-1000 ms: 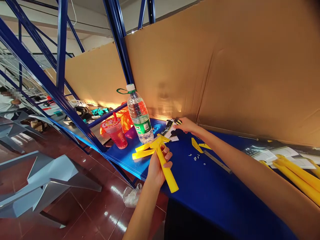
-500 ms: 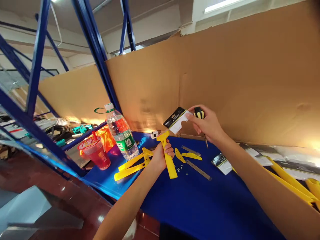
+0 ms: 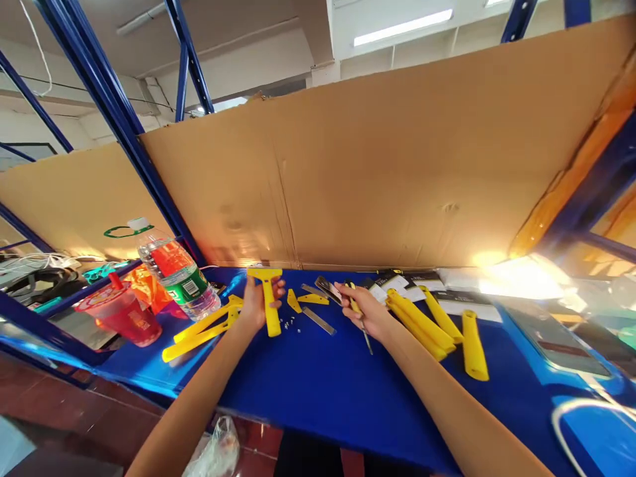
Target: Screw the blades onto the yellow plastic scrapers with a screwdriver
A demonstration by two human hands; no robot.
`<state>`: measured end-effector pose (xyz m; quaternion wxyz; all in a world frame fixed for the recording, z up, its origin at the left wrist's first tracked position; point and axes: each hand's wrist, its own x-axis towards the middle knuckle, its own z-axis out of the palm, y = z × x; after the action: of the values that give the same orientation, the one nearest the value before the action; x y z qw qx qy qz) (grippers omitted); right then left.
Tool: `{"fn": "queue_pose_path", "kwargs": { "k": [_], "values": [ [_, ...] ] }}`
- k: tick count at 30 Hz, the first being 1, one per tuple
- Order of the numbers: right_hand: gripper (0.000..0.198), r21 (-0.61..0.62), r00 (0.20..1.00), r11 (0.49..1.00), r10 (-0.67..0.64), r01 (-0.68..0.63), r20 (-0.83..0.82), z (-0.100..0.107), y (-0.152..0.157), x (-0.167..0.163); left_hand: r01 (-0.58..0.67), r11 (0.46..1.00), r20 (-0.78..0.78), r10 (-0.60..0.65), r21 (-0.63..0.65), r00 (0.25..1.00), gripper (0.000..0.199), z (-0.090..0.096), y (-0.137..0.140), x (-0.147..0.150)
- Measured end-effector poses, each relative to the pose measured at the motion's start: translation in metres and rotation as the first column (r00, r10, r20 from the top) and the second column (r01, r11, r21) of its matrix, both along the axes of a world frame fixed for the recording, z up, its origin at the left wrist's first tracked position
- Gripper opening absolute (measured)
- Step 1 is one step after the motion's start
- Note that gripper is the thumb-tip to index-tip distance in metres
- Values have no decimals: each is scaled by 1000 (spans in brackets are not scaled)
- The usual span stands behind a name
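Note:
My left hand [image 3: 254, 306] is closed around a yellow T-shaped scraper [image 3: 271, 317], its wide head pointing up. Over the table, my right hand [image 3: 366, 309] grips a screwdriver [image 3: 366, 336] whose thin shaft points down toward me. The same fingers also pinch a black-and-white card [image 3: 328, 289]. Between the hands lie flat yellow side pieces [image 3: 294, 302], a metal blade [image 3: 319, 321] and several small screws [image 3: 291, 323]. Left of my left hand, more yellow scrapers [image 3: 199, 336] rest on the blue table [image 3: 303, 391].
Farther left stand a water bottle [image 3: 179, 275] and a red drink cup [image 3: 124, 317]. Yellow handles [image 3: 417, 324] and black-and-white cards [image 3: 397, 286] lie to the right, then a phone-like slab [image 3: 561, 341]. A cardboard wall [image 3: 377, 179] closes off the back.
The view has swung right. My right hand has lowered the card from above the scraper to the table's right, still with the screwdriver. My left hand keeps the scraper.

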<state>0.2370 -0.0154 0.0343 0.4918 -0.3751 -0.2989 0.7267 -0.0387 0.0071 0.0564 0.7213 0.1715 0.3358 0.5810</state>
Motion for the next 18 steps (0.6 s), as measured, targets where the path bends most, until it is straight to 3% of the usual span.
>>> {"fn": "queue_pose_path", "kwargs": {
  "k": [3,8,12,18],
  "values": [
    [35,-26,1000,1000,-2,2,-21,-1,2,-3,-112,993,2,112,47,994,75,2,7,-6],
    [30,-24,998,1000,-13,11,-59,1,-7,-10,-98,993,145,89,61,986,44,0,7,-13],
    [20,-23,997,999,-25,24,-72,-1,-14,-20,-81,989,269,45,122,962,44,-2,0,-12],
    [24,35,994,996,-83,86,-65,-7,-16,-27,210,974,278,-227,91,933,47,-5,12,12]
  ]
}}
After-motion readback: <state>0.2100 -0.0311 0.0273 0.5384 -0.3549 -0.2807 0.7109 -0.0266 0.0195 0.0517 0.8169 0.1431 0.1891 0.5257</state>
